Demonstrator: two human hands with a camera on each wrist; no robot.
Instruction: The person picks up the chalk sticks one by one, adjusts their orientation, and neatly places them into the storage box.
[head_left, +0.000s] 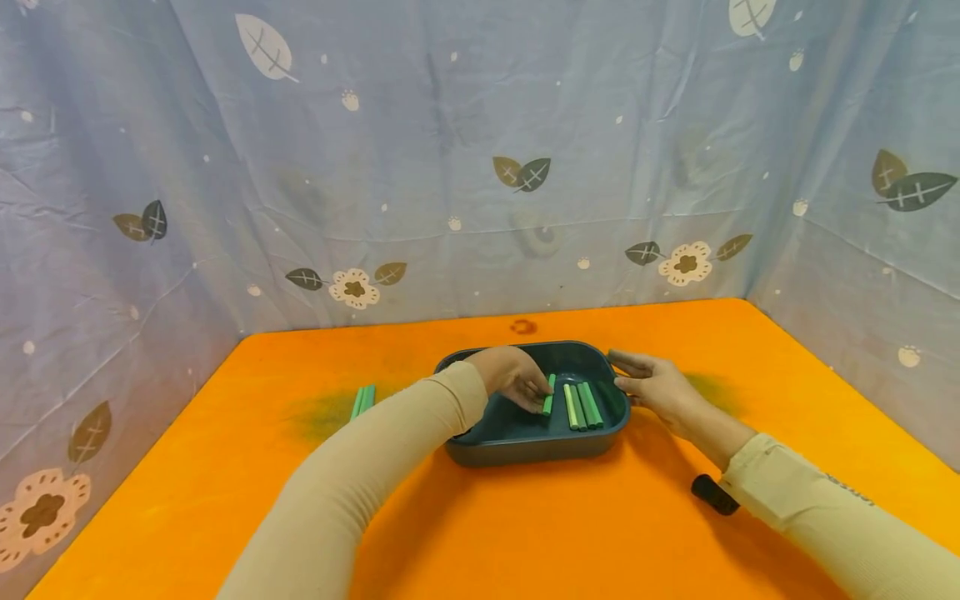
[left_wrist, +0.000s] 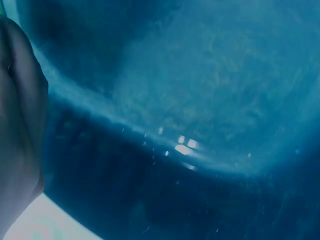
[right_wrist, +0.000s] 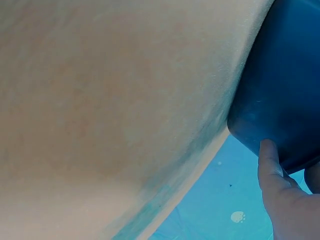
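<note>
A dark oval-cornered tray (head_left: 525, 452) sits on the orange table. My left hand (head_left: 517, 379) reaches inside it and pinches a short green stick (head_left: 550, 396) just over the tray floor. Beside that stick, several green and pale yellow-green sticks (head_left: 583, 407) lie side by side toward the tray's right end. My right hand (head_left: 660, 387) is at that right end, its fingers extended against the rim. In the right wrist view a straight finger (right_wrist: 270, 160) touches the tray's outer wall (right_wrist: 280, 85). The left wrist view shows the left hand (left_wrist: 22, 125) along its edge.
Two more green sticks (head_left: 363, 401) lie on the table left of the tray, partly behind the left sleeve (head_left: 375, 467). A small black object (head_left: 714, 494) is next to the right cuff. Patterned curtains (head_left: 465, 167) close off the table's back and sides.
</note>
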